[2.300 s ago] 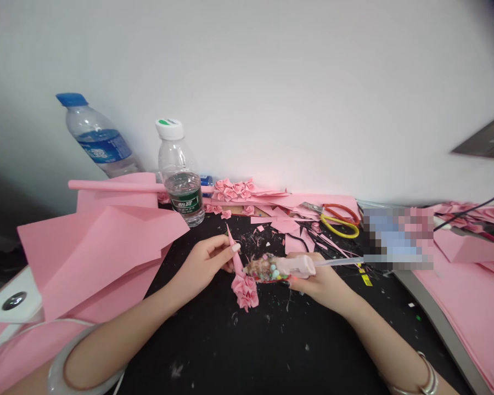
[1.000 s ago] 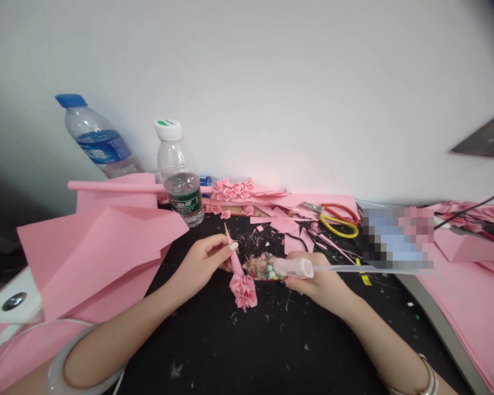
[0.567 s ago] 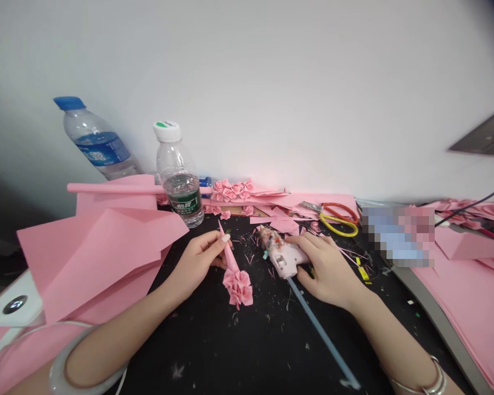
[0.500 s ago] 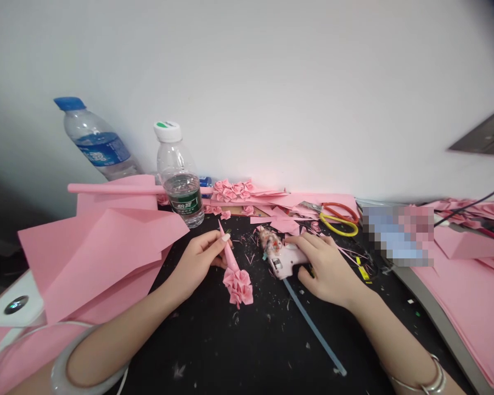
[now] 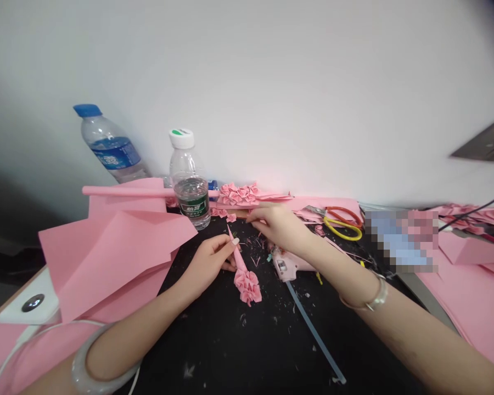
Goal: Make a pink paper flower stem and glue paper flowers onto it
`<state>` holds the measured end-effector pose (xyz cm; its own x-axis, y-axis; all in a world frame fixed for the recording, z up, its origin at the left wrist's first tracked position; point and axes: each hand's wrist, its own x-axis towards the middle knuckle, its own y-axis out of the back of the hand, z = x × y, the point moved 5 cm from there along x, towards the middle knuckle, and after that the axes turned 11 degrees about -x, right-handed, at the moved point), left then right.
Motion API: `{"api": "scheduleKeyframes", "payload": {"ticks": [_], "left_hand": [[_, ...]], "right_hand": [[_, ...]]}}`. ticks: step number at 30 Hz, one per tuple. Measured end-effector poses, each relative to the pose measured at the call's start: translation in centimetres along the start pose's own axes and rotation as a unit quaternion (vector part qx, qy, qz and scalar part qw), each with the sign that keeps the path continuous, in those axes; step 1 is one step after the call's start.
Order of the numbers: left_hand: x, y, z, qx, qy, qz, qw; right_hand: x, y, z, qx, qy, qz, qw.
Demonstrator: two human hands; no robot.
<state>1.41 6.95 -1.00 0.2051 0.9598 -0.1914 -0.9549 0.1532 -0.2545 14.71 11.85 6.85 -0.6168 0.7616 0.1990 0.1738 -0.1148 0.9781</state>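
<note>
Between thumb and fingers, my left hand (image 5: 214, 258) holds a pink paper cone with folded paper flowers (image 5: 247, 285) at its lower end, the tip pointing up and away. My right hand (image 5: 274, 224) reaches over the scraps at the back, fingers curved down near small pink pieces; whether it pinches anything is hidden. Under my right forearm lies a pink glue gun (image 5: 287, 265), with a long translucent glue stick (image 5: 316, 334) running from it toward the front.
A clear bottle (image 5: 190, 189) stands behind my left hand, and a blue-capped bottle (image 5: 113, 151) leans at the wall. Scissors (image 5: 341, 222) lie at the back right. Pink paper sheets (image 5: 115, 252) cover the left; more paper (image 5: 473, 291) lies right, by a blurred-out object.
My right hand has let go of the glue gun and moved left and back over the scraps. My left hand still holds the flower cone. The view has shifted slightly.
</note>
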Motion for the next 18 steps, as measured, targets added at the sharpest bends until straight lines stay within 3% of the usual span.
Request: {"api": "scheduleKeyframes", "payload": {"ticks": [4,7,13,18], "left_hand": [[-0.1,0.1,0.1,0.002,0.000,0.007,1.000],[-0.1,0.2,0.2,0.007,0.004,0.015,1.000],[0.0,0.2,0.2,0.008,0.010,0.016,1.000],[-0.2,0.1,0.3,0.012,0.008,0.013,1.000]], "right_hand": [[4.4,-2.2,-0.8,-0.064,-0.029,-0.027,0.997],[6.0,-3.4,-1.0,-0.084,-0.042,-0.037,0.995],[6.6,-4.1,-0.9,-0.091,-0.036,-0.046,0.994],[5.7,-3.5,-0.6,-0.064,-0.036,-0.007,0.997]]}}
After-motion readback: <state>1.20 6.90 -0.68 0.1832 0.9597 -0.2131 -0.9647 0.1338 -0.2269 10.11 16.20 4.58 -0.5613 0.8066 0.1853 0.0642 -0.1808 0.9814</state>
